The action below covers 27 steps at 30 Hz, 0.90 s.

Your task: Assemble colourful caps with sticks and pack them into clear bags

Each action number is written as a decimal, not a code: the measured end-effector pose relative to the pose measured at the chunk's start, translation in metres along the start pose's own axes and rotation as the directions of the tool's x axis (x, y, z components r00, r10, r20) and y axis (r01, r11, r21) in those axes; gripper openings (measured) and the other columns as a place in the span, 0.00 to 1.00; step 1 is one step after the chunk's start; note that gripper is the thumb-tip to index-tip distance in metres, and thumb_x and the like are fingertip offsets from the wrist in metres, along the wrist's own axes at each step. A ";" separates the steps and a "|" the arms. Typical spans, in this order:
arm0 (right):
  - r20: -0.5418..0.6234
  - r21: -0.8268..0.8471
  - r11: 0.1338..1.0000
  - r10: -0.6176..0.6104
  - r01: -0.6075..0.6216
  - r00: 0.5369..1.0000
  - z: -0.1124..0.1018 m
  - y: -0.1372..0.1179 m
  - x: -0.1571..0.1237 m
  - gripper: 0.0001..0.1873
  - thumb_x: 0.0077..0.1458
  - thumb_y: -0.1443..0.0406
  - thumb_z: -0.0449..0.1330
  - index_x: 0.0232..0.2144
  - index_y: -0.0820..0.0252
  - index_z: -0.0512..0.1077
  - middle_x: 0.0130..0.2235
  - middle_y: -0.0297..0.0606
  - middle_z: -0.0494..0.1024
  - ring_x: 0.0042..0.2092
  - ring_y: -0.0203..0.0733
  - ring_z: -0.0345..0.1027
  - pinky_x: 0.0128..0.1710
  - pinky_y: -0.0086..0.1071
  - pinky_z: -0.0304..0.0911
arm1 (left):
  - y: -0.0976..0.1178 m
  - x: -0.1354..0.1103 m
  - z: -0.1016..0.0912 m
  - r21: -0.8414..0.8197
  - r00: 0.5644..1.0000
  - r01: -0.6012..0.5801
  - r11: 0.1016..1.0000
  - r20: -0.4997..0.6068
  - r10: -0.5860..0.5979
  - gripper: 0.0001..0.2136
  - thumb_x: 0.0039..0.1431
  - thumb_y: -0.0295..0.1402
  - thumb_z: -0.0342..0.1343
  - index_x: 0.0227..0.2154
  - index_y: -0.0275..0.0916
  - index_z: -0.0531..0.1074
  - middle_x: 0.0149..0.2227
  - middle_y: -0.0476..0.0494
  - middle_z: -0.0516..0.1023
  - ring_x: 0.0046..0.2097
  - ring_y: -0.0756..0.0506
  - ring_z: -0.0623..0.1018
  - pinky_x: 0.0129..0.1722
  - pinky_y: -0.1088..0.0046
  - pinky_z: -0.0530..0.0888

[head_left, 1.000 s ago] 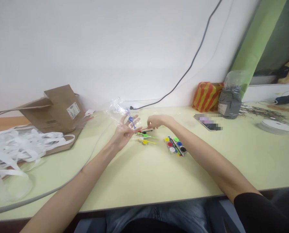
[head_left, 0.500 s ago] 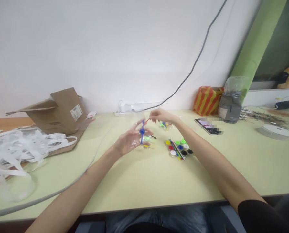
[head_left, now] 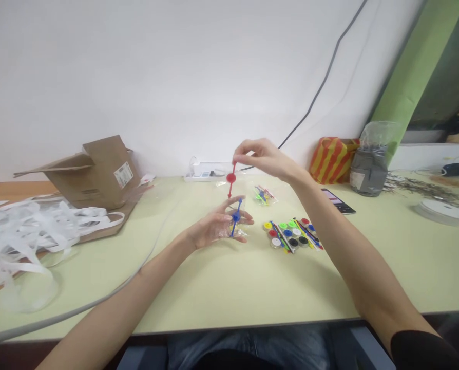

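Two sticks, one in each hand: my right hand (head_left: pixel 266 156) pinches the top of one red stick (head_left: pixel 231 179), thin, with a round disc at mid-length, hanging upright above the table (head_left: pixel 229 293). Its lower tip is just above my left hand (head_left: pixel 214 231), which lies palm up, fingers curled loosely round one blue stick (head_left: pixel 235 218) of the same shape, tilted. One set of paint pots (head_left: pixel 289 234) sits just beside, too small to count.

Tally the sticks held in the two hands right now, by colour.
1 red stick, pinched in the right hand
1 blue stick, in the left hand
Total: 2
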State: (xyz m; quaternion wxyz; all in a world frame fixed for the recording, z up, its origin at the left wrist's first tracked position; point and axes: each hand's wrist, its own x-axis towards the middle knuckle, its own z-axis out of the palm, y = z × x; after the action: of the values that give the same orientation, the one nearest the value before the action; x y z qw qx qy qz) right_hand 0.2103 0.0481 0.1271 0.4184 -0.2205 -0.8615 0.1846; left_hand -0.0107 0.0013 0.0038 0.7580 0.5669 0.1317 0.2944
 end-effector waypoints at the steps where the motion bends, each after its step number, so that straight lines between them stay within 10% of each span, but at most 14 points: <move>1: 0.052 -0.022 1.000 -0.006 0.007 0.999 0.005 -0.002 0.000 0.10 0.61 0.61 0.61 0.35 0.63 0.79 0.42 0.41 0.79 0.43 0.39 0.69 0.42 0.32 0.63 | 0.000 0.000 0.000 0.006 1.000 -0.006 1.000 -0.005 0.006 0.30 0.60 0.30 0.58 0.65 0.48 0.59 0.54 0.33 0.74 0.62 0.30 0.69 0.49 0.47 0.74; 8: 0.286 -0.004 0.999 0.046 -0.047 0.957 0.021 0.003 -0.001 0.12 0.62 0.58 0.61 0.38 0.57 0.83 0.60 0.46 0.71 0.56 0.46 0.66 0.55 0.41 0.61 | 0.001 0.002 -0.002 0.062 0.995 -0.060 0.996 -0.074 0.064 0.32 0.61 0.28 0.57 0.66 0.51 0.56 0.54 0.35 0.75 0.63 0.30 0.68 0.46 0.52 0.76; 16: -0.196 -0.099 0.987 0.109 -0.130 0.975 0.016 0.031 0.007 0.18 0.65 0.58 0.54 0.42 0.64 0.79 0.46 0.46 0.80 0.48 0.42 0.71 0.51 0.36 0.63 | 0.003 0.003 0.000 0.041 0.965 -0.161 0.986 -0.205 0.166 0.31 0.60 0.29 0.57 0.66 0.48 0.58 0.54 0.36 0.77 0.60 0.31 0.72 0.48 0.52 0.75; 19: -0.049 -0.282 0.917 0.281 -0.283 0.958 0.017 0.049 0.003 0.13 0.61 0.62 0.57 0.38 0.67 0.78 0.39 0.45 0.82 0.39 0.40 0.72 0.43 0.32 0.64 | 0.005 0.004 0.003 0.006 0.917 -0.257 0.966 -0.315 0.246 0.31 0.59 0.27 0.57 0.65 0.47 0.58 0.53 0.38 0.78 0.62 0.34 0.71 0.56 0.46 0.71; 21: 0.247 -0.429 0.828 0.492 -0.361 0.835 0.025 0.062 -0.003 0.13 0.58 0.60 0.62 0.35 0.65 0.78 0.37 0.44 0.82 0.37 0.41 0.73 0.39 0.31 0.64 | 0.006 0.005 0.004 -0.016 0.880 -0.308 0.951 -0.385 0.279 0.31 0.58 0.26 0.56 0.65 0.47 0.58 0.55 0.39 0.77 0.63 0.35 0.70 0.60 0.44 0.68; 24: 0.587 -0.531 0.737 0.676 -0.418 0.445 0.049 0.078 -0.013 0.19 0.54 0.52 0.65 0.31 0.65 0.77 0.35 0.44 0.82 0.35 0.42 0.75 0.35 0.31 0.65 | 0.008 0.006 0.005 -0.049 0.855 -0.322 0.945 -0.444 0.268 0.31 0.58 0.25 0.55 0.64 0.47 0.58 0.57 0.39 0.76 0.63 0.36 0.71 0.61 0.42 0.66; 27: 0.625 -0.516 0.741 0.669 -0.430 0.403 0.068 0.089 -0.017 0.16 0.48 0.56 0.69 0.28 0.66 0.77 0.30 0.42 0.81 0.33 0.41 0.74 0.33 0.30 0.65 | 0.009 0.005 0.005 -0.083 0.874 -0.287 0.954 -0.431 0.225 0.30 0.59 0.26 0.54 0.64 0.49 0.58 0.57 0.39 0.76 0.62 0.35 0.72 0.59 0.40 0.67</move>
State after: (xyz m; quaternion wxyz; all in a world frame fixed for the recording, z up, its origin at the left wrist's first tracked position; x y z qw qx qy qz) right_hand 0.1852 0.1037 0.0320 -0.1194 -0.4463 -0.8452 0.2686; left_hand -0.0067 0.0027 0.0145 0.7056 0.4471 0.1920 0.5152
